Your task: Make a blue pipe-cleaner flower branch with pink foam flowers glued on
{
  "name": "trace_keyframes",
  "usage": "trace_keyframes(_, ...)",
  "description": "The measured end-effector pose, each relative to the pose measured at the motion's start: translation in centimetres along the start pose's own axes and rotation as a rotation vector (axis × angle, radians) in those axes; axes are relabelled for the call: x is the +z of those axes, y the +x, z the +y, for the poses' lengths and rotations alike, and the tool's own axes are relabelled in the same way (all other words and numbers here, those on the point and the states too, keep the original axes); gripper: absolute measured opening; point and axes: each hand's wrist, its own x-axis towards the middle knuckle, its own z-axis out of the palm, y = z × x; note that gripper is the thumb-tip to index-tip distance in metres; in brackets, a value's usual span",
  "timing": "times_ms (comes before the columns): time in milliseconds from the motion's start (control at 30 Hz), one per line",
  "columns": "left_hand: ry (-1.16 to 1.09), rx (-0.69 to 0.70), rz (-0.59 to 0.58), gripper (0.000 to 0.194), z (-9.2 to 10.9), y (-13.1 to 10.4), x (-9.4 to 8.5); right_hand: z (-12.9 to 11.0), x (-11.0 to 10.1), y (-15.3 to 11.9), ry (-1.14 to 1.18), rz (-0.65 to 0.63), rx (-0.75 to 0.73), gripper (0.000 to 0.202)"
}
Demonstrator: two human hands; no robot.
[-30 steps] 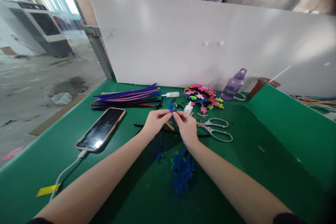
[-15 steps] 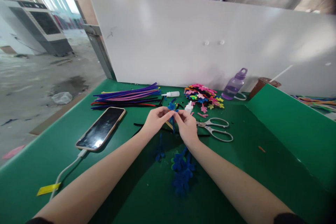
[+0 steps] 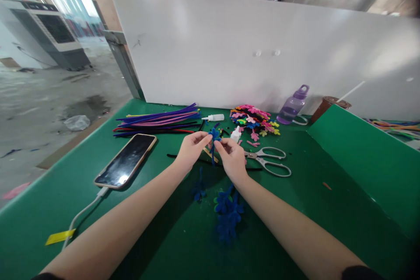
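Between my fingertips, above the middle of the green table [image 3: 308, 227], is a blue pipe-cleaner flower [image 3: 214, 134] with its stem pointing down. My left hand [image 3: 193, 148] pinches it from the left side. My right hand [image 3: 232, 154] grips it from the right, thumb against the stem. Just behind my right hand stands a white glue bottle [image 3: 235, 134]. Scissors [image 3: 267, 159] with grey handles lie to the right, blades partly hidden by that hand. Nearer to me, several blue pipe-cleaner flowers [image 3: 229, 218] lie in a cluster, with a single one [image 3: 199, 190] beside them.
A phone [image 3: 126, 160] with a charging cable lies left. Bundled pipe cleaners [image 3: 157, 121], a second glue bottle [image 3: 215, 117] and a heap of colourful flowers [image 3: 252, 118] line the back. Behind them stand a purple bottle [image 3: 292, 107], a brown cup [image 3: 324, 106] and a white panel [image 3: 203, 48].
My left hand has shifted slightly left and its fingers have parted a little from the right hand's. The blue flower has tipped more upright, its petals now showing more fully.
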Motion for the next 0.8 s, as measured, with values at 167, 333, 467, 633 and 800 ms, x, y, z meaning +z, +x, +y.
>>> trace_keyframes(167, -0.050, -0.018, -0.040, 0.023, -0.33, 0.08, -0.14, 0.04, 0.13, 0.11, 0.124, -0.014, 0.087, 0.021)
trace_keyframes(333, -0.065, -0.030, -0.035, 0.022, -0.41, 0.07, -0.19, -0.05, 0.03, 0.21, 0.022, 0.001, 0.082, 0.022)
trace_keyframes(467, -0.053, -0.029, -0.026, 0.022, -0.17, -0.04, -0.15, 0.01, -0.10, 0.21, -0.005, -0.013, 0.067, 0.025)
trace_keyframes(633, -0.055, -0.033, -0.090, 0.025, 0.20, -0.01, -0.18, 0.46, -0.08, 0.39, 0.141, -0.066, 0.094, 0.023)
trace_keyframes(800, -0.175, -0.093, -0.131, 0.028, -0.02, 0.27, -0.34, 0.65, 0.25, 0.62, 0.405, -0.135, 0.268, 0.026)
